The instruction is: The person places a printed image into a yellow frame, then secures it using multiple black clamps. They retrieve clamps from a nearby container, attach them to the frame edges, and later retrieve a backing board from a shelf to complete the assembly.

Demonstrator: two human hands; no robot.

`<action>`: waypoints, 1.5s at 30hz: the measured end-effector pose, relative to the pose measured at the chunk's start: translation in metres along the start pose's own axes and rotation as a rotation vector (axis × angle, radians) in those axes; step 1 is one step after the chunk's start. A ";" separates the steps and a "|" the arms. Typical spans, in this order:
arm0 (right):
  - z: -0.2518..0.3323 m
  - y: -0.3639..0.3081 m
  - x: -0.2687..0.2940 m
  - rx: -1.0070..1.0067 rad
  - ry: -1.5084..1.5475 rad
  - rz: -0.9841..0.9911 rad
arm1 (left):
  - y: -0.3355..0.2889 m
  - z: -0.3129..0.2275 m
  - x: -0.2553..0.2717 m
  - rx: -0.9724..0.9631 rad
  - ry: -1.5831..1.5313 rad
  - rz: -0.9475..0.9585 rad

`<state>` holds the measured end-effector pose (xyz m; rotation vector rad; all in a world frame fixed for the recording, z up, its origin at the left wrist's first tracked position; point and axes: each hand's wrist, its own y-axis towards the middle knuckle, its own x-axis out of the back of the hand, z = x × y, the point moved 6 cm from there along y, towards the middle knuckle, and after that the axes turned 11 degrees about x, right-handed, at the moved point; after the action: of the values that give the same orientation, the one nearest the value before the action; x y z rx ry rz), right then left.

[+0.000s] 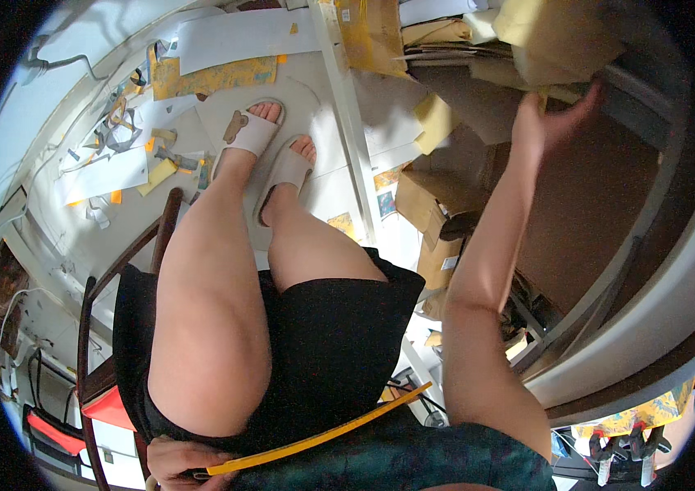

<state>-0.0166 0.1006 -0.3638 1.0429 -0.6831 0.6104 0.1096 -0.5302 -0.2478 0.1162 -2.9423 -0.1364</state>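
Note:
At the lower left, my left hand point(180, 462) is closed round the end of a long, thin yellow strip point(331, 429). The strip slants up to the right across my lap, in front of my dark top. My right arm stretches to the upper right. There my right hand point(562, 119), blurred, is at the lower edge of a tan paper or card sheet point(560, 41), thumb on one side and fingers on the other. The fingertips are partly hidden by the sheet, which is blurred too.
Below the hand lie open cardboard boxes point(429, 200) and a loose yellow sheet point(433, 123). A white frame bar point(347, 123) runs past my feet. Paper scraps point(122, 135) litter the floor at left. A curved table edge point(650, 327) flanks my right arm; a red-seated chair point(108, 409) stands left.

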 end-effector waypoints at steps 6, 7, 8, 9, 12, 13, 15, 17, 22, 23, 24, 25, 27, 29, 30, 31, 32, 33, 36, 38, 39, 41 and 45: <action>-0.083 -0.165 0.005 -0.407 0.031 -0.380 | -0.030 -0.011 -0.031 -0.585 0.368 -0.124; -0.111 -0.192 -0.014 -0.577 0.009 -0.409 | -0.015 -0.011 -0.022 -0.454 0.297 -0.124; -0.175 -0.242 -0.039 -0.786 0.066 -0.320 | -0.002 -0.007 -0.008 -0.301 0.197 -0.117; -0.228 -0.290 -0.065 -1.068 0.145 -0.195 | 0.011 0.001 0.007 -0.104 0.077 -0.115; -0.323 -0.406 -0.111 -1.709 0.225 0.332 | 0.027 0.023 0.040 0.375 -0.150 -0.117; -0.329 -0.409 -0.119 -1.720 0.191 0.365 | 0.035 0.021 0.038 0.512 -0.175 -0.142; -0.342 -0.406 -0.136 -1.711 0.134 0.416 | 0.047 0.021 0.038 0.696 -0.209 -0.184; -0.353 -0.409 -0.147 -1.699 0.101 0.437 | 0.055 0.021 0.039 0.830 -0.232 -0.213; -0.377 -0.418 -0.171 -1.664 0.111 0.403 | 0.072 0.029 0.043 0.998 -0.251 -0.247; -0.379 -0.417 -0.172 -1.649 0.116 0.379 | 0.074 0.029 0.043 1.017 -0.252 -0.256; -0.379 -0.418 -0.180 -1.625 0.129 0.353 | 0.076 0.031 0.045 1.034 -0.248 -0.263; -0.377 -0.418 -0.181 -1.596 0.134 0.321 | 0.079 0.030 0.044 1.051 -0.255 -0.277; -0.371 -0.419 -0.176 -1.537 0.145 0.233 | 0.083 0.030 0.046 1.076 -0.271 -0.296; -0.353 -0.416 -0.166 -1.487 0.169 0.110 | 0.084 0.027 0.050 1.097 -0.278 -0.324; -0.345 -0.414 -0.153 -1.463 0.179 0.021 | 0.085 0.027 0.052 1.098 -0.281 -0.326; -0.335 -0.412 -0.137 -1.440 0.193 -0.083 | 0.085 0.028 0.053 1.108 -0.293 -0.338; -0.324 -0.410 -0.122 -1.414 0.217 -0.211 | 0.085 0.034 0.054 1.111 -0.305 -0.345; -0.310 -0.405 -0.105 -1.386 0.248 -0.338 | 0.083 0.036 0.054 1.111 -0.317 -0.351; -0.188 -0.346 -0.064 -1.300 0.219 -0.694 | 0.080 0.025 0.040 1.124 -0.342 -0.410; -0.192 -0.347 -0.008 -1.164 0.155 -0.766 | 0.075 0.033 0.042 1.089 -0.381 -0.414; -0.173 -0.325 0.014 -1.028 0.177 -0.764 | 0.072 0.032 0.040 1.082 -0.396 -0.420; -0.122 -0.275 0.050 -1.048 0.274 -0.864 | 0.071 0.032 0.041 1.057 -0.424 -0.418; -0.040 -0.171 0.084 -0.880 0.434 -0.796 | 0.075 0.041 0.043 1.000 -0.573 -0.499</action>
<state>0.1714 0.0834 -0.4104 0.2649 -0.0702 -0.1832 0.0544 -0.4560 -0.2725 1.0883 -3.0881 1.4462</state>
